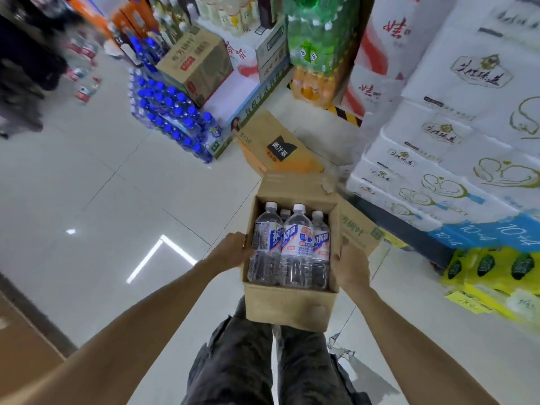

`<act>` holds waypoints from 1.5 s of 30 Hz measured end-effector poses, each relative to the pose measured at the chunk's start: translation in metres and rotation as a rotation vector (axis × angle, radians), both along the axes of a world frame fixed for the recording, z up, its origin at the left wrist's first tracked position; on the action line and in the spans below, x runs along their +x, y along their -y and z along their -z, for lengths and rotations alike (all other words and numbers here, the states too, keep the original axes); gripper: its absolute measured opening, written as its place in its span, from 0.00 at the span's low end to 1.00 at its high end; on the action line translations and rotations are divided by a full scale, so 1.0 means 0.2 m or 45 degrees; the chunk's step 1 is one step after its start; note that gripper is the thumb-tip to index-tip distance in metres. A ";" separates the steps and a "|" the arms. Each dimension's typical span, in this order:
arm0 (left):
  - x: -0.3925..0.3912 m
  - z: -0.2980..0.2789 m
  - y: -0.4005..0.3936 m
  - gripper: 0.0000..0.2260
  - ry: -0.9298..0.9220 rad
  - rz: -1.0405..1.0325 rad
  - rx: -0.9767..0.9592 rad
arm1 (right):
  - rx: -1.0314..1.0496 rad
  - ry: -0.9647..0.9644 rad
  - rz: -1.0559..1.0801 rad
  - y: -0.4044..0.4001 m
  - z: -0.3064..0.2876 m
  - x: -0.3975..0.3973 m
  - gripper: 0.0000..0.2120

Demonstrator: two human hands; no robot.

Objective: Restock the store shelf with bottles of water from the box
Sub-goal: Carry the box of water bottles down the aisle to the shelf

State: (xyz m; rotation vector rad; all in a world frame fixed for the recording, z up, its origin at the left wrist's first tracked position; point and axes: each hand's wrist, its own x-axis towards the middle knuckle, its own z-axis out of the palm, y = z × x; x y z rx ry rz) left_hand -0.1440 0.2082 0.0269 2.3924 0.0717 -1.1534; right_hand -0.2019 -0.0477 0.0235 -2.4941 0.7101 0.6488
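Bottles of water [292, 244] stand in the open box [287, 305], held between the left hand [232, 249] and right hand [349, 266], fingers curled round its side walls (carrying stage, I'd judge). Next: set it down by the shelf.

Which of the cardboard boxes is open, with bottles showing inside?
The box gripped by the left hand and right hand: its flaps stand open over white-capped water bottles. The other boxes are shut.
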 end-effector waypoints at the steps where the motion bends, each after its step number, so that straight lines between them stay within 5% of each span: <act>1: -0.03 -0.02 -0.05 0.15 0.005 -0.043 0.010 | 0.001 0.017 -0.046 -0.04 -0.02 0.01 0.07; 12: -0.24 -0.18 -0.68 0.15 0.062 -0.502 0.022 | 0.086 0.010 -0.459 -0.67 -0.15 0.31 0.08; 26: -0.27 -0.31 -1.88 0.12 0.052 -1.027 -0.010 | 0.000 -0.009 -0.990 -2.09 -0.28 0.76 0.07; 45: 0.44 -0.44 -3.52 0.08 0.095 -1.600 0.022 | 0.045 -0.065 -1.530 -4.09 -0.39 1.87 0.07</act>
